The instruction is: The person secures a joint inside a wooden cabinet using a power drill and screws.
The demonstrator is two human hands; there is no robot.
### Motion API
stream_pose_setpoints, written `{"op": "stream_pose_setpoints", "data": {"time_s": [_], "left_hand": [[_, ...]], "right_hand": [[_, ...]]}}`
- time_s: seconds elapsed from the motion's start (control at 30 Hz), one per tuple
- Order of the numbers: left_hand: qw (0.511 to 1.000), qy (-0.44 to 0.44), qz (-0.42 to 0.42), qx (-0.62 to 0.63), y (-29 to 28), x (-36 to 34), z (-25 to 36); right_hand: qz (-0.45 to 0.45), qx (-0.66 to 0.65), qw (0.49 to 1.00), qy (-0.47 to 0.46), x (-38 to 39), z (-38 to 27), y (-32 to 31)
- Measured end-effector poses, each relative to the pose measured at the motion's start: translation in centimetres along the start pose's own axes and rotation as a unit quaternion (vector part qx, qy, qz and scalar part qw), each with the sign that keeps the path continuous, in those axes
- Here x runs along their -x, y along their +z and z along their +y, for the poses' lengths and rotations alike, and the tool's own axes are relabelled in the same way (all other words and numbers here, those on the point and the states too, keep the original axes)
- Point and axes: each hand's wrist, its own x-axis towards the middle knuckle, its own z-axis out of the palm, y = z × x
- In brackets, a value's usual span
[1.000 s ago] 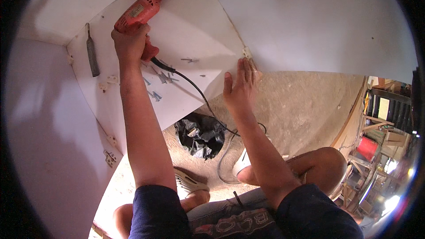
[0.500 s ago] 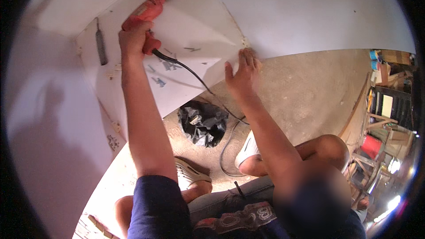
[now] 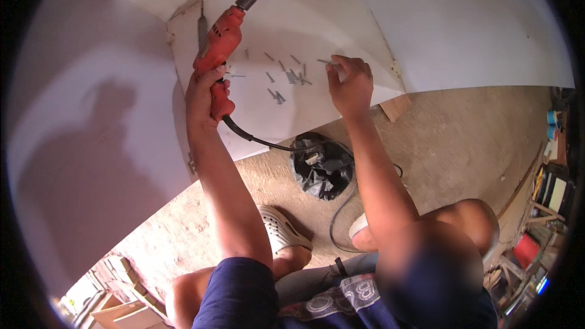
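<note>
A red corded power drill (image 3: 224,39) is gripped by its handle in my left hand (image 3: 207,94). Its long thin bit points up and to the right, toward the far edge of the white panel (image 3: 262,128). My right hand (image 3: 353,85) is over the panel's right part, thumb and forefinger closed around a small screw (image 3: 324,61) that sticks out to the left. Several loose screws (image 3: 292,77) lie scattered on the panel between my hands. Partly behind the drill is a slim dark-handled tool (image 3: 202,31), lying near the panel's left corner.
White side boards (image 3: 463,30) rise around the panel. The drill's black cable (image 3: 268,144) runs past a crumpled black plastic bag (image 3: 323,170) on the concrete floor (image 3: 451,128). A brown scrap (image 3: 396,108) lies by the panel's front edge; clutter with a red container (image 3: 526,251) stands far right.
My right hand has left the panel's corner joint and come to the loose screws, with one now between its fingertips. The drill stays in my left hand; the whole view has shifted.
</note>
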Motion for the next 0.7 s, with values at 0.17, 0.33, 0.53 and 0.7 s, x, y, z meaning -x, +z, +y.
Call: {"op": "stream_pose_setpoints", "data": {"time_s": [0.17, 0.33, 0.53, 0.7], "left_hand": [[1.0, 0.007, -0.011, 0.014, -1.6, 0.6, 0.0], [0.999, 0.018, -0.029, 0.005, -0.7, 1.0, -1.2], [0.998, 0.015, -0.062, 0.007, 0.1, 0.4, -1.9], [0.998, 0.016, -0.053, 0.004, 0.1, 0.0, -2.0]], "right_hand": [[0.03, -0.004, 1.0, 0.005, -0.8, 0.4, 1.8], [0.053, 0.004, 0.998, 0.024, -0.8, 0.9, 2.2], [0.069, -0.038, 0.996, 0.047, -0.6, 0.2, 2.2], [0.008, -0.068, 0.993, -0.1, -0.2, -1.3, 1.4]]}}
